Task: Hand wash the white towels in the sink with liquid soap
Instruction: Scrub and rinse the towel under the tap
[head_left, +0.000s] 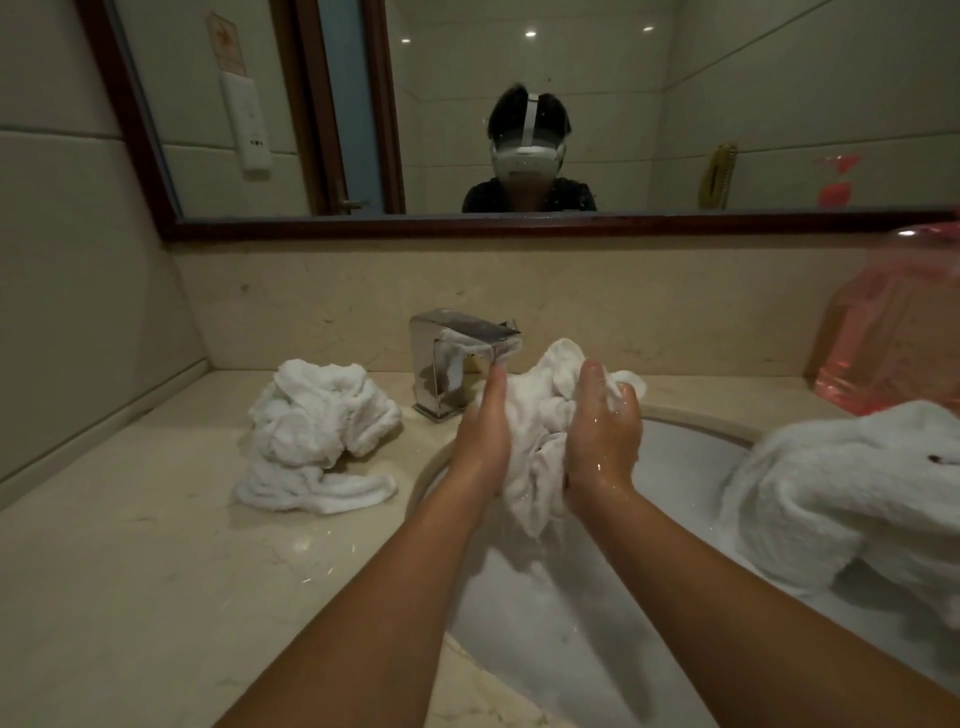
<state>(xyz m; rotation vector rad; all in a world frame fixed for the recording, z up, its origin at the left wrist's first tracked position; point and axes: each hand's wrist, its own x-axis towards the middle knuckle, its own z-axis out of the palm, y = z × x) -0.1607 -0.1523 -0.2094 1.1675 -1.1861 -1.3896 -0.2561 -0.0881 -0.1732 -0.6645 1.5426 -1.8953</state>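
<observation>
The middle of the held towel (540, 415) is covered by both palms, and the fingers of the left hand (485, 431) are turned away, so its grip cannot be judged. The near part of the sink (691, 467) is cut off by the bottom edge. The right towel (831, 493) and the pink bag (893, 338) are cut by the right edge — and the notice (226, 49) reflected in the mirror (467, 228) is too small to be read.

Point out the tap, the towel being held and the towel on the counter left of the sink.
tap (467, 328), head view, top of the spout.
held towel (540, 415), head view, middle of the bunched cloth.
towel on the counter (317, 415), head view, middle of the crumpled heap.
</observation>
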